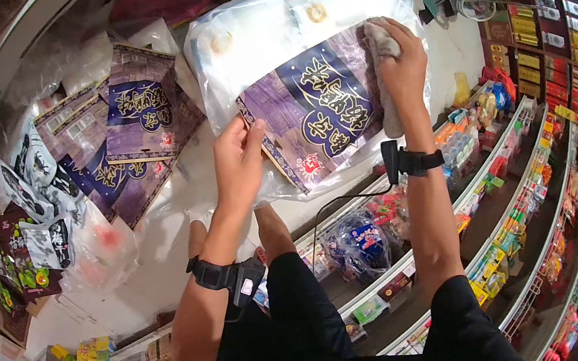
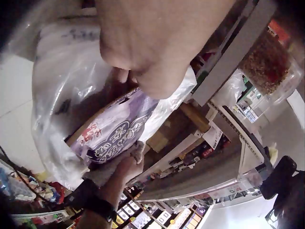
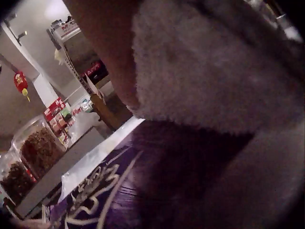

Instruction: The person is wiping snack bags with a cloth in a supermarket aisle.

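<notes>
A purple printed package (image 1: 323,107) lies tilted over a clear plastic bag with white contents (image 1: 245,44). My left hand (image 1: 239,160) pinches its left edge, thumb on the printed face. At its right edge my right hand (image 1: 402,60) grips a grey fluffy cloth (image 1: 385,82), which touches the package. In the left wrist view the package (image 2: 114,131) hangs below my left hand (image 2: 147,47), with the right hand (image 2: 128,168) on the cloth at its far side. The cloth (image 3: 214,71) fills much of the right wrist view, over the package (image 3: 119,191).
Several similar purple packages (image 1: 138,113) lie at the left, beside black-and-white bags (image 1: 40,182) and a clear bag with a red mark (image 1: 99,244). Shelves of small colourful goods (image 1: 503,245) curve along the right. A wrapped bundle (image 1: 363,240) sits near the front shelf.
</notes>
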`<state>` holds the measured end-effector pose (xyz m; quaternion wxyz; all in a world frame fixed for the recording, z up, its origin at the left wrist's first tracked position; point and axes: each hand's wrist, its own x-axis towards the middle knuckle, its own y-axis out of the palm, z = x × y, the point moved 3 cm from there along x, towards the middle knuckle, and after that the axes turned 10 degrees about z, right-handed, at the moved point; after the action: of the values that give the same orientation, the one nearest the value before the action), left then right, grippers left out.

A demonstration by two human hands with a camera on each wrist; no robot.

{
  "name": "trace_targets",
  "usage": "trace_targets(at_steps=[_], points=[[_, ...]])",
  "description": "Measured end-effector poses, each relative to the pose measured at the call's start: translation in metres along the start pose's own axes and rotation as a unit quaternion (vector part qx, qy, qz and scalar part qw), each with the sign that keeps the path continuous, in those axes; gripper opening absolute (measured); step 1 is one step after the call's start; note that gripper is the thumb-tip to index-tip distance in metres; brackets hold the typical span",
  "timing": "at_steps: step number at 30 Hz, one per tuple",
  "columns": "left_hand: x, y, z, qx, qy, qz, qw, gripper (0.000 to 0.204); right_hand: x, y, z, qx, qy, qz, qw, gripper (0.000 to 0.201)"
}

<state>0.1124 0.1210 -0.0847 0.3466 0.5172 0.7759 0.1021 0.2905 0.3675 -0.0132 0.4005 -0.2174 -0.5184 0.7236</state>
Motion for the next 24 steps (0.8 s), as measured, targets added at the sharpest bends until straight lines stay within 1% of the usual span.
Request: trace_targets(at_steps=[1,3,5,6,7,9,10,11,12,13,14,16,17,18,19,20,21,22,24], points=[[0.000,0.000,0.001,0.006,0.009,0.000,1.000,0.017,-0.009,0.000,-0.002,-0.001,0.000,0.002,1.000,0.057],[0.001,-0.002,0.002,0.026,0.006,-0.012,1.000,0.017,-0.030,-0.004,0.004,-0.046,-0.040,0.012,0.998,0.066],[-0.003,-0.005,0.002,0.048,-0.002,-0.026,0.999,0.016,-0.059,-0.009,0.004,-0.043,-0.040,0.015,0.998,0.067],[-0.003,-0.004,0.001,0.068,0.023,-0.032,0.997,0.017,-0.074,-0.011,0.004,-0.040,-0.040,0.017,0.998,0.068],[-0.004,-0.004,-0.001,0.089,0.050,-0.040,0.994,0.018,-0.090,-0.011,0.003,-0.041,-0.030,0.016,0.999,0.069],[-0.003,-0.006,-0.001,0.133,0.058,-0.035,0.989,0.019,-0.129,-0.007,-0.005,-0.039,-0.011,0.016,0.999,0.068],[-0.001,-0.004,0.003,0.110,0.069,-0.044,0.991,0.020,-0.149,-0.005,-0.013,-0.035,-0.004,0.017,0.999,0.068],[0.001,-0.001,0.006,0.090,0.081,-0.053,0.991,0.021,-0.167,-0.005,-0.014,-0.061,0.009,0.030,0.998,0.065],[-0.001,0.001,0.006,0.125,0.069,-0.059,0.988,0.022,-0.183,-0.006,-0.014,-0.088,0.020,0.041,0.995,0.062],[-0.006,-0.002,0.004,0.158,0.057,-0.062,0.984,0.023,-0.198,-0.008,-0.014,-0.079,0.039,0.058,0.994,0.057],[-0.018,-0.008,-0.013,0.168,0.058,-0.073,0.981,0.023,-0.210,-0.010,-0.013,-0.074,0.058,0.074,0.993,0.052],[-0.050,0.008,-0.070,0.223,0.156,-0.088,0.958,0.022,-0.227,-0.013,-0.004,-0.057,0.052,0.096,0.992,0.044],[-0.072,0.001,-0.085,0.258,0.162,-0.116,0.945,0.019,-0.228,-0.017,0.011,-0.044,0.052,0.112,0.991,0.039],[-0.094,-0.015,-0.104,0.291,0.165,-0.143,0.931,0.019,-0.228,-0.020,0.022,-0.041,0.052,0.115,0.991,0.039],[-0.107,-0.025,-0.139,0.255,0.219,-0.142,0.931,0.025,-0.229,-0.021,0.032,-0.027,0.068,0.128,0.989,0.044],[-0.125,-0.050,-0.148,0.311,0.269,-0.226,0.883,0.029,-0.229,-0.021,0.041,-0.012,0.084,0.139,0.987,0.048],[-0.139,-0.066,-0.154,0.362,0.318,-0.305,0.821,0.034,-0.227,-0.018,0.051,0.005,0.087,0.117,0.989,0.043],[-0.143,-0.066,-0.171,0.287,0.309,-0.334,0.843,0.034,-0.226,-0.014,0.058,0.007,0.087,0.115,0.990,0.043],[-0.140,-0.093,-0.170,0.300,0.335,-0.329,0.831,0.036,-0.222,-0.007,0.071,0.057,0.075,0.087,0.992,0.046]])
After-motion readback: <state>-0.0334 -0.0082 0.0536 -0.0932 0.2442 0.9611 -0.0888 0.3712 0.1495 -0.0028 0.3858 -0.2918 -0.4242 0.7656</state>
